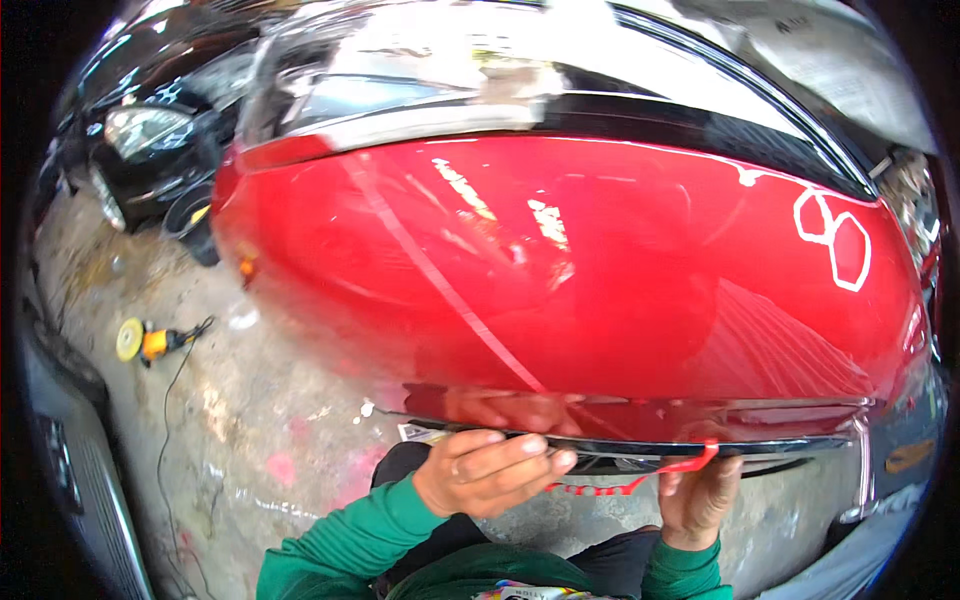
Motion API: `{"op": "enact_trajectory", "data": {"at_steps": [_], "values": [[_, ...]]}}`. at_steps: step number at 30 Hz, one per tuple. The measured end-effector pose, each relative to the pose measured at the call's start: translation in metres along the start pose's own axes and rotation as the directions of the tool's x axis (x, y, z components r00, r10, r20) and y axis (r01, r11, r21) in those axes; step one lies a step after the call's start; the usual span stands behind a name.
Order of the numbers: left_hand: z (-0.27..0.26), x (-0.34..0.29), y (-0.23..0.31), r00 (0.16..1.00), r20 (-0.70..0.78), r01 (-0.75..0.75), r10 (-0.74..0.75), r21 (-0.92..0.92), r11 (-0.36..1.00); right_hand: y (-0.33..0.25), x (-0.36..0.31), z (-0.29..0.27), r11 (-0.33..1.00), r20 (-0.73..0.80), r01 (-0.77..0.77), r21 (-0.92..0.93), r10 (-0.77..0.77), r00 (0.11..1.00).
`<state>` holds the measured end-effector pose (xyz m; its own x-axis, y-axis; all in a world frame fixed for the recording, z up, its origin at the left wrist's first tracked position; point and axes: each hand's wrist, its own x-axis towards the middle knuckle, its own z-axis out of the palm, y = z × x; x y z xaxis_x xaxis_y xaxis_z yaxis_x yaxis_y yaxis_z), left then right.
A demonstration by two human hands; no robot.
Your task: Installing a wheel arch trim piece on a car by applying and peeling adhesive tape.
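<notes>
A glossy red car door [620, 300] takes up the middle of the view. Along its lower edge runs a long, thin black trim strip [790, 447]. My left hand [490, 472] is closed over the strip's left part, fingers close together and a ring on one finger. Under the strip, further right, my right hand [698, 503] points upward with its fingertips at the strip's underside. A narrow red tape [690, 463] loops off the strip at these fingers and trails left, wavy, toward my left hand. Part of the right fingers' grip is hidden behind tape and strip.
An orange polisher [155, 344] with a yellow pad lies on the stained concrete floor, its cord running forward. Beyond it are a black bucket [192, 222] and a dark car [150, 130]. Pale sheeting [830, 45] covers glass at the top; another dark vehicle [75, 480] stands left.
</notes>
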<state>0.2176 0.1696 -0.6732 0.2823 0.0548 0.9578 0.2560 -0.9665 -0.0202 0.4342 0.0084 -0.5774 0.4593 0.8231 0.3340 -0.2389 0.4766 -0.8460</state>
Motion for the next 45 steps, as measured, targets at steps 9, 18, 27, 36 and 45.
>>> {"op": "enact_trajectory", "data": {"at_steps": [9, 18, 27, 36, 45], "values": [[-0.053, -0.072, 0.017, 0.499, 0.232, 0.866, -0.835, -0.134, 0.481, 0.010, -0.014, -0.025, 0.999, -0.106, 0.048, 0.022, -0.046, 0.993], [-0.034, -0.100, -0.008, 0.417, 0.247, 0.901, -0.875, -0.240, 0.362, 0.011, -0.018, -0.030, 0.999, -0.322, 0.030, 0.028, -0.020, 0.947], [-0.023, -0.097, -0.009, 0.331, 0.222, 0.922, -0.917, -0.284, 0.264, 0.009, -0.018, -0.044, 1.000, -0.204, 0.023, 0.020, -0.018, 0.979], [-0.019, -0.123, -0.001, 0.323, 0.205, 0.915, -0.924, -0.316, 0.250, 0.011, -0.017, -0.050, 0.997, -0.215, 0.041, -0.067, -0.055, 0.975], [-0.021, -0.210, 0.008, -0.121, 0.362, 0.863, -0.924, -0.422, -0.278, 0.024, -0.017, -0.057, 0.995, -0.073, 0.054, -0.087, -0.061, 0.995]]}}
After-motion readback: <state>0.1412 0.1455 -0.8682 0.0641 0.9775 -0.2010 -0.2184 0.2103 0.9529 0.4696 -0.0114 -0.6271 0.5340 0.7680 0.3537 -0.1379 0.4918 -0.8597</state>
